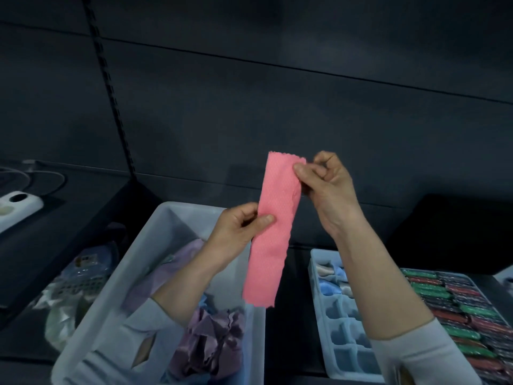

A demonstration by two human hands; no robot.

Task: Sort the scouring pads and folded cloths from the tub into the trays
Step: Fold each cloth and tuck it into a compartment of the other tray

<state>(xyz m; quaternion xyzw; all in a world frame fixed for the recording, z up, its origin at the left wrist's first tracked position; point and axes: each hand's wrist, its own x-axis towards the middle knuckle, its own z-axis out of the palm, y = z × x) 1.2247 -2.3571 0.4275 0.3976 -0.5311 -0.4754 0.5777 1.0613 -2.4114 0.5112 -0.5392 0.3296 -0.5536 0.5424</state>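
A long pink cloth [273, 229], folded into a narrow strip, hangs upright in the air above the tub. My right hand [326, 184] pinches its top right corner. My left hand [238, 232] pinches its left edge about halfway down. Below them stands the pale grey tub [144, 240], holding crumpled purple, lilac and blue cloths [213, 337]. To the right lies a light blue divided tray [337, 323] with a few blue and white folded cloths in its far cells. Further right, a tray [472, 309] is packed with rows of green, red and dark pads.
A bag of packaged items [80, 276] lies left of the tub. A white power strip [16, 204] with cables sits at the far left on a dark shelf. A dark wall panel fills the background, and a dark block [455, 229] stands behind the trays.
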